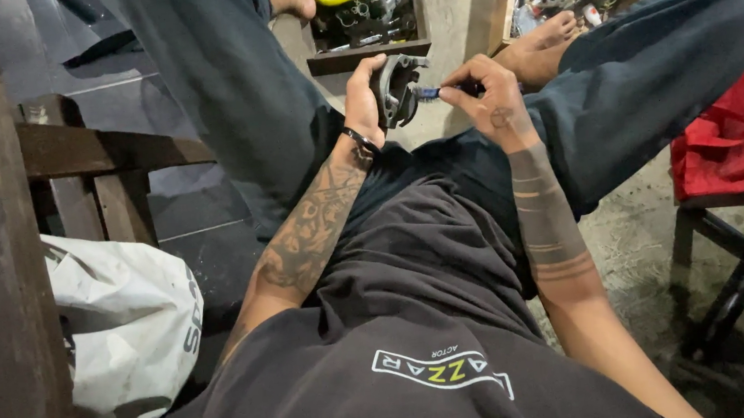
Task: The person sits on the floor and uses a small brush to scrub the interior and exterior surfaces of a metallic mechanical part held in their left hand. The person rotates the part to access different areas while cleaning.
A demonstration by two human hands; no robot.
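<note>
Left hand: I see my left hand (363,95) wrapped around a dark metal part (398,87). The thumb is on top and the palm is behind it. It holds the part up between my knees.

Right hand: my right hand (491,93) is pinched tight on a thin tool (434,92). The tool has a dark handle and a bluish tip. The tip touches the side of the metal part.

Where the part is: it is up in the air, over the grey floor (453,8), just in front of a wooden tray (369,56) full of small bits.

How it feels, I think: the part looks hard and stiff, and a bit heavy for its size. It may be greasy, so it could slip. It will not bend or break easily.

Where to hold: I would grip it by the wide curved back, as my left hand does now, and keep fingers off the side the tool touches.

Nearby: a red cloth (738,136) lies on a stool at my right. A white bag (124,317) sits at my left.
</note>
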